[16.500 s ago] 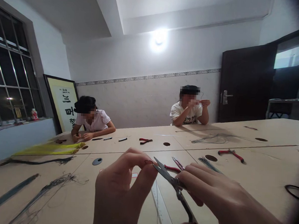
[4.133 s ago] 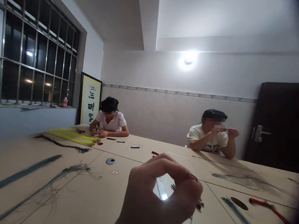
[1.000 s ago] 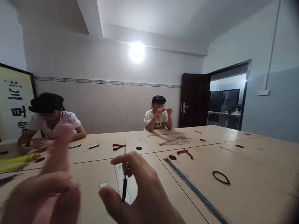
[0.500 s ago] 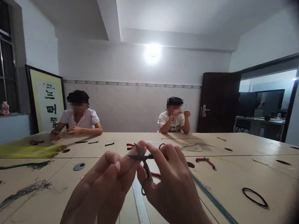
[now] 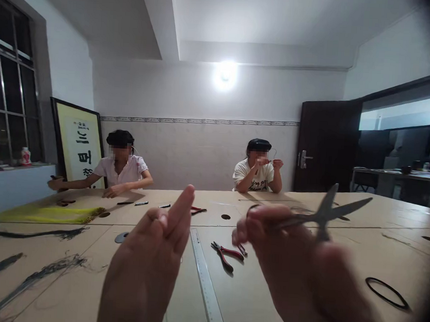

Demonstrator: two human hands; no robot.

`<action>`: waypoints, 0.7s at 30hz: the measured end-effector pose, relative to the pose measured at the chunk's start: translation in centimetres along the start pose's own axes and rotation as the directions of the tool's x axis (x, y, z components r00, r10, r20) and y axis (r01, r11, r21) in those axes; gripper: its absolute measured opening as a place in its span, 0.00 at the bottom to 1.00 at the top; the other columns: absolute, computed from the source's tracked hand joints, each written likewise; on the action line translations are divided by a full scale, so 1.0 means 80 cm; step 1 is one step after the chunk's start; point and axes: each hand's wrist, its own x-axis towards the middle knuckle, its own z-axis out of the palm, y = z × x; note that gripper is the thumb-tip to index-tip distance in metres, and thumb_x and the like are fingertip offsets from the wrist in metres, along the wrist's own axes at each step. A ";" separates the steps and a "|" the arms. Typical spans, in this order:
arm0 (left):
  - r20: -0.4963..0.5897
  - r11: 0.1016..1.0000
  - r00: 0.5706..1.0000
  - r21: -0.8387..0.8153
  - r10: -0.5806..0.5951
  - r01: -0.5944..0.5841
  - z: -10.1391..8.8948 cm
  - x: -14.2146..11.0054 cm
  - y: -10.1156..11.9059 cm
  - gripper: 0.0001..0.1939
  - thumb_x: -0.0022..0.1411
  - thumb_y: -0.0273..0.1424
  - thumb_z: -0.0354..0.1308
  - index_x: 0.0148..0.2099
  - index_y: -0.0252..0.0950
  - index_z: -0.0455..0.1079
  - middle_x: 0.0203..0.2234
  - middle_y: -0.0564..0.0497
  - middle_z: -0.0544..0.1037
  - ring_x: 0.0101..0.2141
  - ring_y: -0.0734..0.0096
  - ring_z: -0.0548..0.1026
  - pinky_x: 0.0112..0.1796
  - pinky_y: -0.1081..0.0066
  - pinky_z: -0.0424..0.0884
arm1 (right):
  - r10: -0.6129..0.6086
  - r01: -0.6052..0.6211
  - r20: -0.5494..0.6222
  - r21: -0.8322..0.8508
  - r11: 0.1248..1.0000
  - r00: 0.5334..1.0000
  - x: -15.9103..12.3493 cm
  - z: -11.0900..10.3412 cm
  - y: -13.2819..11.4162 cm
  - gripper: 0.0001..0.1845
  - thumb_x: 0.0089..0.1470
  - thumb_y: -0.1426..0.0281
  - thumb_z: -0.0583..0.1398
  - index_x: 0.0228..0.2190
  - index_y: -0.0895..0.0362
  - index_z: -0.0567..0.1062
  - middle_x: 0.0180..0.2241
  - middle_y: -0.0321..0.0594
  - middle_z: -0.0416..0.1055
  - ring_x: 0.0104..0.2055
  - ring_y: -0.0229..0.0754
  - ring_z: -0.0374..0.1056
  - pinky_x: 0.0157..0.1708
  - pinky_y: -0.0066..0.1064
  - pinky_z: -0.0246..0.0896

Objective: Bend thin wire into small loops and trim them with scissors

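Observation:
My left hand (image 5: 143,266) is raised over the table, its thumb pressed against the side of the stretched fingers. Whatever sits in that pinch is too small or hidden to make out. On the right, my right hand (image 5: 299,273) grips small dark scissors (image 5: 337,212) by the handles, blurred by motion. The scissor blades are spread and point up and right, well apart from my left hand. Between the hands, red-handled pliers (image 5: 229,254) lie on the table beside a clear ruler (image 5: 205,282).
Dark wire bundles (image 5: 36,279) and yellow mesh (image 5: 66,215) lie on the table (image 5: 176,319) at left. A black loop (image 5: 387,293) rests at right; a second pair of pliers (image 5: 198,210) lies farther back. Two people (image 5: 127,172) (image 5: 258,176) sit across the table.
My right hand has pulled the scissors away from my left fingertips, to the right. The pliers beside the ruler now show. The person at left has stretched an arm out sideways.

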 end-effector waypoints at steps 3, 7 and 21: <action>0.020 0.997 0.997 -0.010 -0.078 0.078 0.007 -0.004 -0.015 0.08 0.64 0.31 0.55 0.33 0.38 0.73 0.51 0.48 0.77 0.61 0.60 0.62 0.64 0.59 0.48 | 0.024 -0.062 0.093 0.431 0.900 0.995 -0.009 0.004 -0.013 0.25 0.56 0.44 0.49 0.34 0.45 0.77 0.22 0.35 0.67 0.28 0.43 0.70 0.29 0.35 0.71; 0.087 0.967 0.967 -0.074 -0.238 0.245 0.017 -0.009 -0.032 0.06 0.62 0.33 0.58 0.34 0.39 0.73 0.47 0.47 0.80 0.60 0.56 0.63 0.62 0.57 0.54 | 0.052 -0.183 0.205 0.697 0.693 0.977 -0.006 0.020 -0.009 0.29 0.52 0.41 0.53 0.37 0.50 0.78 0.35 0.39 0.75 0.49 0.48 0.70 0.49 0.41 0.67; -0.042 0.953 0.953 -0.045 -0.302 0.300 0.004 -0.005 -0.037 0.07 0.62 0.26 0.56 0.37 0.40 0.75 0.47 0.48 0.79 0.58 0.59 0.66 0.60 0.59 0.60 | -0.114 0.256 -0.272 0.573 0.778 0.955 -0.008 0.029 0.000 0.17 0.54 0.50 0.59 0.39 0.46 0.74 0.52 0.33 0.69 0.63 0.47 0.54 0.58 0.46 0.56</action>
